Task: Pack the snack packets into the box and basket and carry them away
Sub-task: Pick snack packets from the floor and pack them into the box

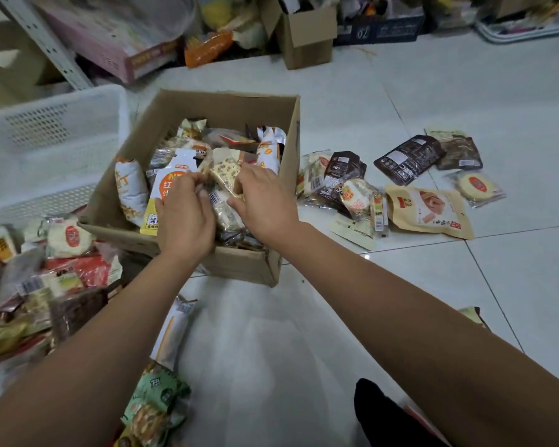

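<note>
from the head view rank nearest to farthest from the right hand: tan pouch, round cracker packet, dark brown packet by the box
1. dark brown packet, just right of the cardboard box, closest to the right hand
2. tan pouch, farther right on the floor
3. round cracker packet, far right

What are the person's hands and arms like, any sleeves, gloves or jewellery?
Both are bare. The left hand and right hand wear no gloves, and no rings show on the fingers in view. The left forearm and right forearm carry no sleeve, watch or bracelet as far as the picture reaches.
</note>
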